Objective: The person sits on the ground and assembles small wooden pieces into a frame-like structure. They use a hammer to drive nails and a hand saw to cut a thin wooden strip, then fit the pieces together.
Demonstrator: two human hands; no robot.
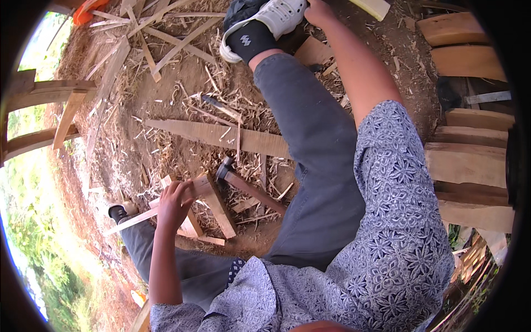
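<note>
My left hand is bent over one end of a wooden block, its fingers gripping the top. This block rests on short slanted wooden pieces, like a low stand. Just right of it lies a hammer with a dark metal head and a wooden handle, its lower end by my leg. My right arm stretches far forward. At the top edge, beside my white shoe, my right hand is partly cut off, so its fingers and anything in them are hidden.
A long tapered plank lies across the dirt among shavings. Thin wooden strips are heaped at the far left. Curved boards line the right side; more wooden pieces stand at left. A pale board lies at the top.
</note>
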